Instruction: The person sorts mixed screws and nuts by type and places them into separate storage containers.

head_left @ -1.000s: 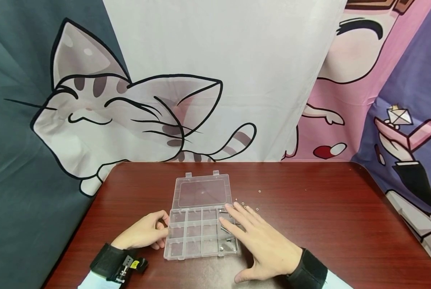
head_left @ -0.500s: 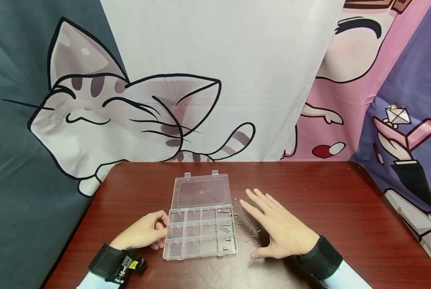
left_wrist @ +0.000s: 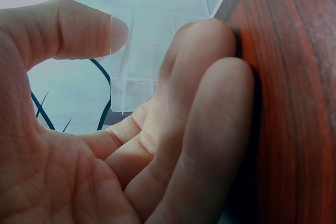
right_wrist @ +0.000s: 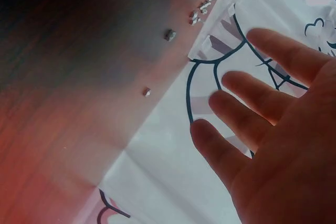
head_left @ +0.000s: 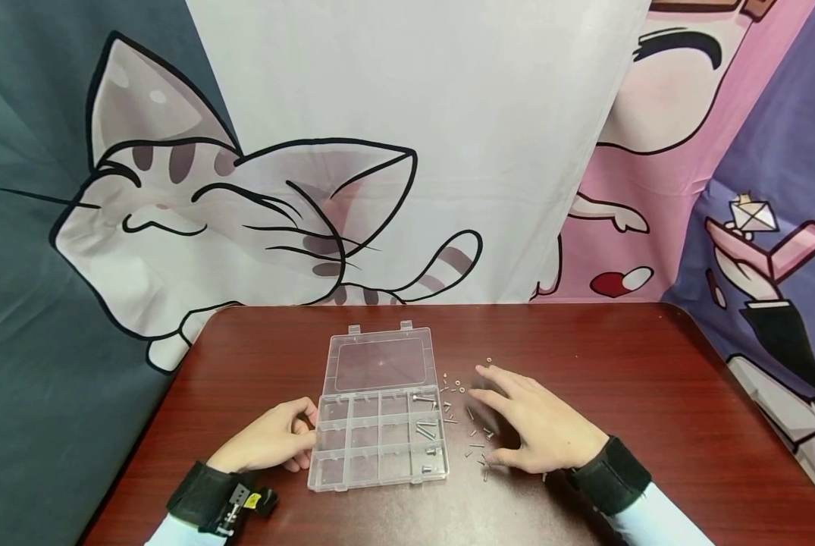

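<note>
A clear plastic compartment box [head_left: 364, 481] lies on the table with its lid [head_left: 382, 365] folded back. Its right column holds a few silver screws [head_left: 425, 432]; the other compartments look bare. At the box's left edge my left hand [head_left: 267, 438] holds it, thumb against the side wall and fingers bent. My right hand [head_left: 543, 421] hovers to the right of the box, fingers spread and holding nothing. Small loose screws [head_left: 477, 446] are scattered between that hand and the box. Tiny nuts [head_left: 462, 390] lie by its fingertips, also seen as dark nuts [right_wrist: 170, 35] in the right wrist view.
The reddish-brown wooden table [head_left: 653, 379] extends to both sides and behind the box. A printed cloth [head_left: 503, 114] with a cartoon cat hangs just beyond its far edge. Both wrists wear black straps [head_left: 615, 476].
My right hand has moved off the box's right column to the right, uncovering the scattered screws, and its fingers have lowered and bent slightly. The left hand and box have stayed in place.
</note>
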A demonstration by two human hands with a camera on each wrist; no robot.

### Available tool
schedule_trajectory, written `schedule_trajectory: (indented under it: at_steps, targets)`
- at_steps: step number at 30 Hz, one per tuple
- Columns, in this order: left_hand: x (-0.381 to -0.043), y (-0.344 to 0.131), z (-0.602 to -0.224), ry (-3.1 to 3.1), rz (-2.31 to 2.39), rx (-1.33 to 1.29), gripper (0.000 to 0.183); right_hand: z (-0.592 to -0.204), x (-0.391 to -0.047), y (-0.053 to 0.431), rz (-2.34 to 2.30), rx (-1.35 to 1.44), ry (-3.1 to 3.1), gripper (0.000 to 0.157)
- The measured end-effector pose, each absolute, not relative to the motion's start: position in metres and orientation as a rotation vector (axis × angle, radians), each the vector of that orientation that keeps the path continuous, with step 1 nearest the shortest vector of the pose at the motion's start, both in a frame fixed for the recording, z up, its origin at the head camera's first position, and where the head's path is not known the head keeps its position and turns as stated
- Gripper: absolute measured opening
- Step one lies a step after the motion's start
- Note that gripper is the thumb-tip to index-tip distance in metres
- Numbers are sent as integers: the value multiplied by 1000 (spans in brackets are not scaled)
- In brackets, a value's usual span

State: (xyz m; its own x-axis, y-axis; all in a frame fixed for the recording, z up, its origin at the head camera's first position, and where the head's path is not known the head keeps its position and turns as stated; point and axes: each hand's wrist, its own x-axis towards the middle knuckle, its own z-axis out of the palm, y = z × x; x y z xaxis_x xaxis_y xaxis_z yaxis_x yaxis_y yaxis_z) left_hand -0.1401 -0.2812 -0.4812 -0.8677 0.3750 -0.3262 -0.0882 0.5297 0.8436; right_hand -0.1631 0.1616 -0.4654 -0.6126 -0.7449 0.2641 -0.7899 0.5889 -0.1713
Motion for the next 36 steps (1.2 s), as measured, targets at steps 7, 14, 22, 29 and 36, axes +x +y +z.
schedule_trajectory:
  at_steps: [7, 14, 22, 29, 36]
  targets:
    - [-140, -281, -481, 2290, 1309, 231, 26, -473, -167, 159, 410, 1361, -2602, 32]
    - [-141, -280, -480, 2303, 1298, 221, 26, -480, -168, 156, 471, 1409, -2559, 25]
    - [-140, -280, -479, 2313, 1285, 218, 26, -485, -169, 153, 464, 1435, -2519, 25]
    - [-141, -280, -480, 2309, 1300, 214, 27, -484, -168, 152, 438, 1435, -2533, 24]
    - [-141, -280, -480, 2306, 1312, 235, 27, -487, -168, 150, 402, 1405, -2565, 23]
